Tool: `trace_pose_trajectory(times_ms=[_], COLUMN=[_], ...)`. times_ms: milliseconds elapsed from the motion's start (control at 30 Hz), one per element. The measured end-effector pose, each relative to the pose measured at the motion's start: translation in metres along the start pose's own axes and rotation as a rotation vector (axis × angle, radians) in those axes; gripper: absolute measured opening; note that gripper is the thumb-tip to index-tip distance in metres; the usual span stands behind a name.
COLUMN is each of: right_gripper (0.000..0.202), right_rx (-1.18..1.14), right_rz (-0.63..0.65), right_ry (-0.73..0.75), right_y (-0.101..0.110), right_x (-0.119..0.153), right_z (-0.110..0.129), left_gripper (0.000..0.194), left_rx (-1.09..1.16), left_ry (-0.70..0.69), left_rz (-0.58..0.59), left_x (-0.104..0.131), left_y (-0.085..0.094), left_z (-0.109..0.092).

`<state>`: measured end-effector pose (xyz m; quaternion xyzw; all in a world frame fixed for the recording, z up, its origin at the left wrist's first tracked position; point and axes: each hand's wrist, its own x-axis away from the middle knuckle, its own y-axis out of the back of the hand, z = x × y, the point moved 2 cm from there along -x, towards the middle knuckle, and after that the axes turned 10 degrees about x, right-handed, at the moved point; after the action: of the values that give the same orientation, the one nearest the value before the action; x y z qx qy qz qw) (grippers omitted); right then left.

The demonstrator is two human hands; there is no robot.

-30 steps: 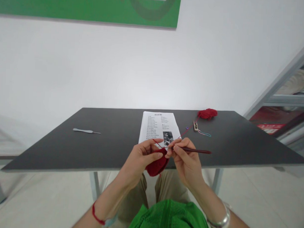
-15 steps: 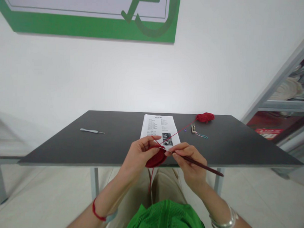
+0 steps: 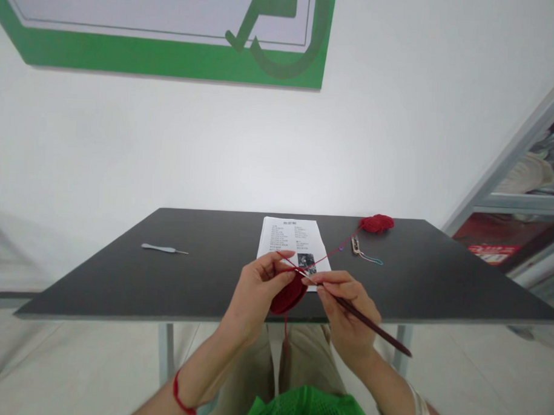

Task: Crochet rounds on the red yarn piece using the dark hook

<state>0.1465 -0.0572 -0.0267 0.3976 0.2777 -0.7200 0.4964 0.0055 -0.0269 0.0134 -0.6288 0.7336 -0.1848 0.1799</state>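
My left hand (image 3: 259, 287) pinches the edge of a round red crocheted piece (image 3: 288, 294), with a strand of red yarn over its index finger. My right hand (image 3: 350, 304) is closed around a hook with a dark brown handle (image 3: 373, 327). The hook's thin metal end meets the top edge of the red piece between both hands. From there, yarn runs up to the red yarn ball (image 3: 377, 224) at the table's back right. A loose red tail hangs below the piece. Beneath the hands lies a printed sheet (image 3: 282, 235).
On the dark table (image 3: 210, 290), a pale-handled tool (image 3: 160, 247) lies at the left. A small purple item (image 3: 341, 248) and a metal piece with a bluish cord (image 3: 370, 258) lie right of the sheet. Behind stands a white wall (image 3: 242, 152) with a green-edged board (image 3: 128, 57).
The view has shifted, so the table sits slightly lower. The handle of the hook now slopes down more steeply to the right. Both hands keep their hold.
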Motion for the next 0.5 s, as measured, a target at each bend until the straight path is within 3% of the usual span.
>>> trace_pose_trajectory(times_ms=[100,233,367,500], right_gripper=[0.024,0.025,0.025,0.03], right_rx=[0.046,0.156,0.215,0.199], right_rz=[-0.009,0.017,0.052,0.152], right_ry=[0.008,0.074,0.16,0.403], right_y=[-0.005,-0.015,-0.028,-0.034], right_x=[-0.008,-0.025,-0.047,-0.069], right_z=[-0.008,-0.019,-0.042,-0.073], left_gripper=[0.014,0.027,0.027,0.036], left_rx=[-0.057,-0.166,-0.252,-0.132], left_ry=[-0.024,-0.08,-0.153,0.002], left_rz=[0.003,0.006,0.003,0.099], left_x=[-0.016,-0.042,-0.069,-0.097], left_y=[0.002,0.005,0.007,0.012], left_z=[0.001,0.001,-0.005,-0.011])
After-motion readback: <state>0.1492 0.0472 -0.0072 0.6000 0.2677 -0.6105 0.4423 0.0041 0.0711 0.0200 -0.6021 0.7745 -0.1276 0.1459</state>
